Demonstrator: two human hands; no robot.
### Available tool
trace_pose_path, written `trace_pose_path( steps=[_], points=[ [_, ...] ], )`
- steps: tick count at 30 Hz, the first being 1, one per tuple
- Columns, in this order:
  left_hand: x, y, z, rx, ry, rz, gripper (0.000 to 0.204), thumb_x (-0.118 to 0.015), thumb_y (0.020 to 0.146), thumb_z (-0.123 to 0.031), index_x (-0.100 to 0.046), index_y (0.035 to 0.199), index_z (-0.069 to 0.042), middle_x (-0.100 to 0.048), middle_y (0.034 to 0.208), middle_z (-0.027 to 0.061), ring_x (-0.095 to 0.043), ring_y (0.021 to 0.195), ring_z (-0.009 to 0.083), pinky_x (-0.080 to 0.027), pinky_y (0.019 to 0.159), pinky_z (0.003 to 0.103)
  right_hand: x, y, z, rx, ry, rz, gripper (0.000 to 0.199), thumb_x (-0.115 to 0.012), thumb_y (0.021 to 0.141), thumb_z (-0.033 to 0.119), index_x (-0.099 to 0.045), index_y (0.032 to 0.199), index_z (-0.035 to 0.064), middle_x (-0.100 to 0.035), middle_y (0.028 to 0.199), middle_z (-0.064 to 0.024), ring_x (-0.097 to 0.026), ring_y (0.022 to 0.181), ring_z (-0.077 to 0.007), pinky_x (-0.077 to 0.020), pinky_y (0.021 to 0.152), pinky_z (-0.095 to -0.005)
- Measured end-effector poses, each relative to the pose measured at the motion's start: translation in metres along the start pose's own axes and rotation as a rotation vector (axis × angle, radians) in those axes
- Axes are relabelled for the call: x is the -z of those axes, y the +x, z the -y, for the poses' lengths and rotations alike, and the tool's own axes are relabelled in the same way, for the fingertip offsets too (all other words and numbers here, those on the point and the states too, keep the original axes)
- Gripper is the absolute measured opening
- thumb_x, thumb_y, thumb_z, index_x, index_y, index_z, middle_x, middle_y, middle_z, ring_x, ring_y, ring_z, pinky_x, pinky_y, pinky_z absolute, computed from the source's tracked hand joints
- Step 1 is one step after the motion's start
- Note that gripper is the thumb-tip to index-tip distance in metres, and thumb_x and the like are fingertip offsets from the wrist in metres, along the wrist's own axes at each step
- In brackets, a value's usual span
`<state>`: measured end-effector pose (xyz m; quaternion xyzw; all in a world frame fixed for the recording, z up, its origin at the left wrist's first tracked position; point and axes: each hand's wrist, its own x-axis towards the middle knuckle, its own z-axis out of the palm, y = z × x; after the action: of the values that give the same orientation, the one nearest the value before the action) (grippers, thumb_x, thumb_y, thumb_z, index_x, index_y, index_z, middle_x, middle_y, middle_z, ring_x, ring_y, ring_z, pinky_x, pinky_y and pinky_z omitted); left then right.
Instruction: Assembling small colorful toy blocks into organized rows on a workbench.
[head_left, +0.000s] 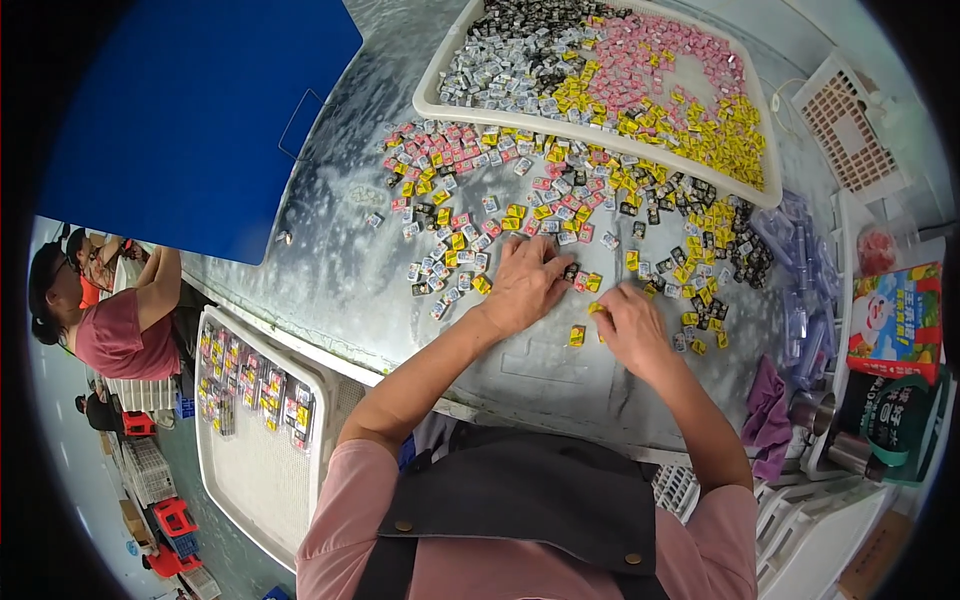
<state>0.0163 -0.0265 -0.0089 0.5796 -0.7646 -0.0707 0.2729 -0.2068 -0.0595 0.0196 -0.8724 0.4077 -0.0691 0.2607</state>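
Small box-shaped pieces with printed wraps, in yellow, pink, black and white, lie strewn over the grey table (470, 375). My left hand (527, 282) rests palm down among them, fingers curled, thumb and forefinger closing at a small black piece (571, 272). That piece stands at the end of a short row with pink and yellow pieces (592, 282). Just to the right, my right hand (634, 330) pinches a small yellow piece (597, 308) between thumb and fingertips. One yellow piece (577, 336) lies alone nearer to me, between the hands.
A large white tray (600, 133) heaped with colour-sorted pieces spans the far side. Clear plastic cases (797, 270) pile up at right, near a purple cloth (768, 420). At left are a white tray (250, 490) of filled packs, a blue board (190, 120) and another person (125, 335).
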Motion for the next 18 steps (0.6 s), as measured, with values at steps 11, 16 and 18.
trace_pose_path(
  steps=[11,16,18],
  points=[
    [0.0,0.005,-0.011,-0.019,0.059,0.037,0.045,-0.078,0.083,-0.032,-0.07,0.121,-0.009,-0.058,0.104,0.0114,-0.057,0.1,0.0272,-0.039,0.094,0.045,-0.004,0.015,-0.019,-0.071,0.074,-0.245,0.03,-0.07,0.09,0.016,-0.061,0.113,-0.0015,-0.067,0.095,-0.018,-0.066,0.086,-0.0387,-0.0521,0.076,-0.0468],
    [-0.004,0.009,-0.016,-0.057,0.11,-0.009,0.045,-0.077,0.083,-0.035,-0.071,0.119,-0.01,-0.057,0.102,0.011,-0.057,0.098,0.0272,-0.039,0.093,0.046,0.005,0.015,-0.016,-0.043,0.072,-0.147,0.03,-0.069,0.09,0.013,-0.062,0.117,0.0027,-0.066,0.102,-0.0189,-0.066,0.091,-0.0396,-0.0521,0.078,-0.0478],
    [-0.011,0.011,-0.016,-0.03,0.137,-0.007,0.043,-0.077,0.084,-0.035,-0.071,0.118,-0.011,-0.057,0.101,0.0111,-0.056,0.097,0.0275,-0.039,0.092,0.046,0.003,0.019,-0.019,-0.045,0.065,-0.153,0.029,-0.068,0.09,0.012,-0.062,0.118,0.0036,-0.065,0.104,-0.0194,-0.065,0.092,-0.0405,-0.052,0.079,-0.0482]
  ],
)
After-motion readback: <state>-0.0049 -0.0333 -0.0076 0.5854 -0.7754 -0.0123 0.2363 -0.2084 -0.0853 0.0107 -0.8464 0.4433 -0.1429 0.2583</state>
